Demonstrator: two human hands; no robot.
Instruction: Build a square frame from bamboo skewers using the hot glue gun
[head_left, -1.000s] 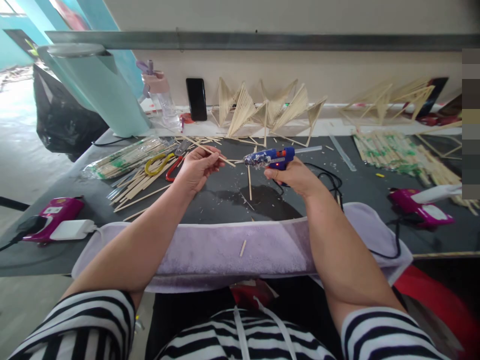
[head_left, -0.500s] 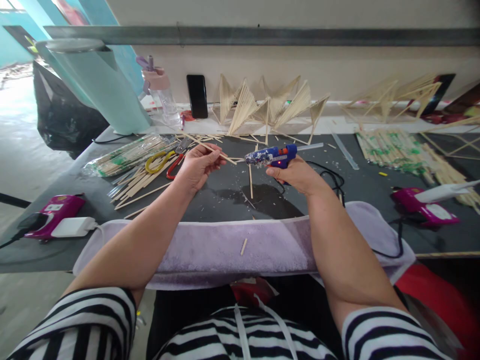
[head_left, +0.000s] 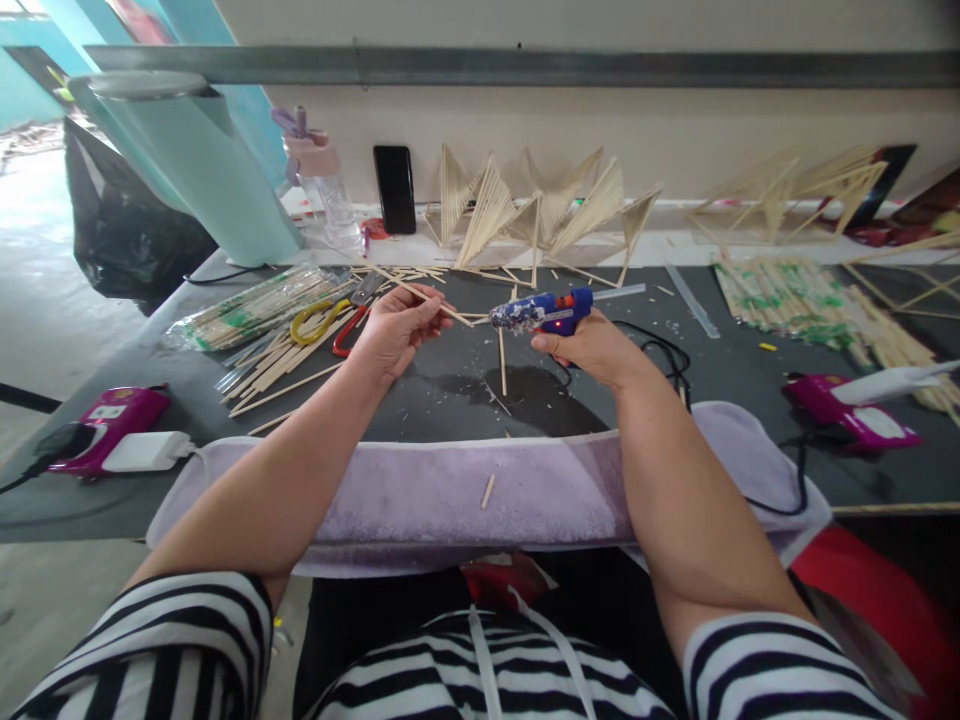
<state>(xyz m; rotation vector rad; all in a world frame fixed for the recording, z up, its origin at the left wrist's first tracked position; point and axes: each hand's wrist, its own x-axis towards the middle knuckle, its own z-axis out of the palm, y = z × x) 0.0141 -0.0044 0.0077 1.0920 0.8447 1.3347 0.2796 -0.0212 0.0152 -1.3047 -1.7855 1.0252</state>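
Note:
My left hand (head_left: 403, 328) pinches a thin wooden stick (head_left: 456, 314), which slants down to the right between thumb and fingers. In my right hand (head_left: 581, 345) is a blue glue gun (head_left: 536, 312), its front coated with whitish residue and a clear glue stick (head_left: 621, 291) jutting from its back. The gun's nozzle is at the stick's right end; whether they touch I cannot tell. Below the gun, another wooden stick (head_left: 503, 362) lies on the dark table (head_left: 442, 405), partly hidden by it.
Several stick structures (head_left: 487, 215) stand along the wall beside a phone (head_left: 394, 190) and a bottle (head_left: 322, 185). Bundled sticks (head_left: 255, 310) and yellow-handled scissors (head_left: 319, 322) lie left. More packed sticks (head_left: 780, 300) are right. A purple cloth (head_left: 420, 490) covers the front edge.
Almost nothing differs. Both hands keep their places, with the glue gun's nozzle still at the stick's end; the whole view has shifted very slightly.

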